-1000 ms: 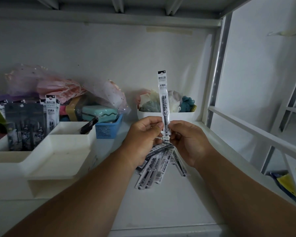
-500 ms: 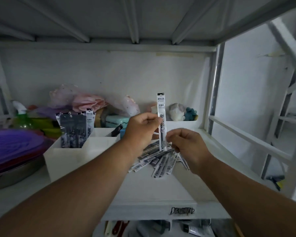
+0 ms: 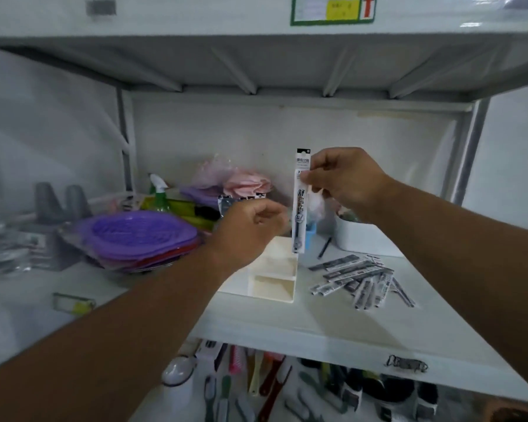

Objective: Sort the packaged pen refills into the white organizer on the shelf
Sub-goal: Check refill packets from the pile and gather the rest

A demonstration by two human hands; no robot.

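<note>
A packaged pen refill [image 3: 300, 208] hangs upright above the white organizer [image 3: 272, 289]. My right hand [image 3: 345, 178] pinches the pack near its top. My left hand [image 3: 250, 229] is curled with its fingertips at the pack's left edge, level with its middle; I cannot tell whether they grip it. Several more packaged refills [image 3: 354, 278] lie fanned out on the shelf, right of the organizer. A few packs [image 3: 229, 204] stand in the organizer's back part, mostly hidden behind my left hand.
Stacked purple plates [image 3: 141, 236] and a spray bottle [image 3: 159, 193] sit to the left. A white bin [image 3: 363, 239], a small blue basket [image 3: 311, 236] and a dark pen [image 3: 323, 248] are behind the pile. The shelf below [image 3: 272, 388] holds assorted tools.
The view pulled back and shifted left. My right hand moved from the pack's bottom up to its top. My left hand slid down to its middle, and the pack now hangs over the organizer.
</note>
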